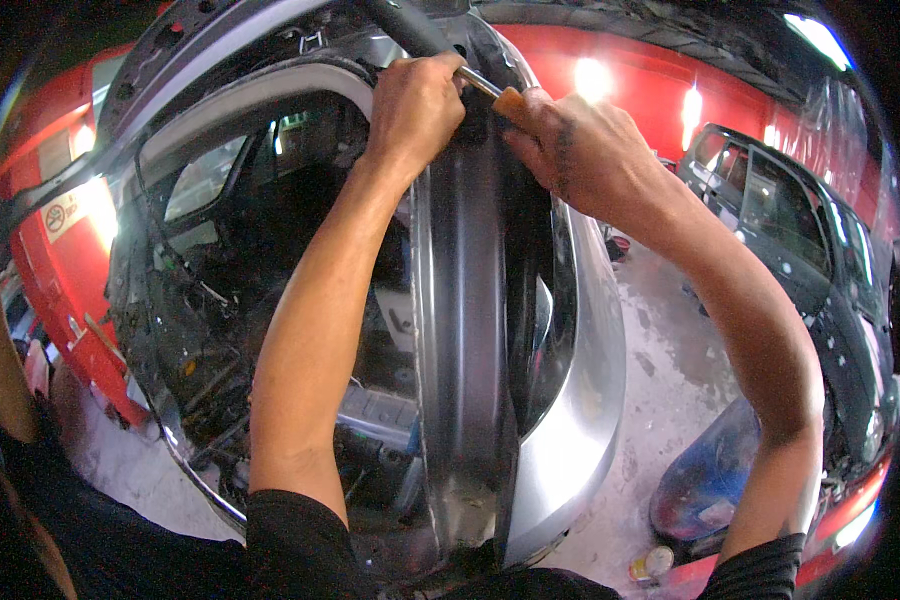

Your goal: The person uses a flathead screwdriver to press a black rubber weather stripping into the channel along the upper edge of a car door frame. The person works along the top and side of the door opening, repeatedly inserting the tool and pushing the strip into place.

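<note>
My left hand (417,110) is closed at the upper edge of a silver car's body opening, with its fingers curled beside a dark tubular bar (410,25). A slim metal shaft (481,83) runs from that fist toward my right hand (592,152). My right hand is wrapped round the orange-brown handle (512,104) at the shaft's other end, and it looks like a screwdriver. What the left fingers grip is hidden. Below both hands stands the dark grey body pillar (470,300), with the silver outer panel (570,430) on its right.
Left of the pillar, the stripped car interior shows loose wiring (195,275). A dark car (785,215) stands at the right before a red wall (530,55). Low on the right are a blue rounded container (705,470) and a small can (653,563) on the stained floor (660,345).
</note>
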Demonstrator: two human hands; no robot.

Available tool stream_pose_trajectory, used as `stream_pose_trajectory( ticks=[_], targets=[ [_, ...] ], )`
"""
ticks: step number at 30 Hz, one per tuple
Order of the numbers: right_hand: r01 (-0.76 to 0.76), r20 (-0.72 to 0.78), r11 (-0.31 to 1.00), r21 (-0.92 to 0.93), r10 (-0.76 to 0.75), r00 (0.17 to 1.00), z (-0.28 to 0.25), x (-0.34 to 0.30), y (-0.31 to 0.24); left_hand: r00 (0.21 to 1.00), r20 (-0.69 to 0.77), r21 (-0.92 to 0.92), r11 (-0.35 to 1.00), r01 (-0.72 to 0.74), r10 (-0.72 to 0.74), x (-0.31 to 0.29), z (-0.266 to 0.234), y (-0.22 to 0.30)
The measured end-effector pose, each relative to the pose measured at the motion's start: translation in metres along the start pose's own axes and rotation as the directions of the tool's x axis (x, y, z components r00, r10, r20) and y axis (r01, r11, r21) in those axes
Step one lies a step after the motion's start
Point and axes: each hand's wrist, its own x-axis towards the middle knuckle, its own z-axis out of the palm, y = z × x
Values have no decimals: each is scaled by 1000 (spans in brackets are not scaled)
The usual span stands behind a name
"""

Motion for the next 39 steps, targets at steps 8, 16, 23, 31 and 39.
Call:
stream_pose_trajectory(
  ticks=[8,16,23,31,39],
  targets=[
    [60,-150,994,90,-47,988,9,1,6,994,90,-113,992,64,-54,9,-7,3],
    [109,-136,983,149,-89,987,15,8,5,978,203,-11,999,48,-45,24,-10,-6],
    [159,-194,952,-262,-213,958,1,15,43,983,119,-59,988,144,-137,11,-5,4],
    [189,-246,929,-317,-273,930,8,36,73,983,110,-54,987,152,-146,7,-7,8],
    [73,-324,939,-336,-188,927,15,36,67,990,69,-77,989,127,-122,8,-7,4]
  ],
)
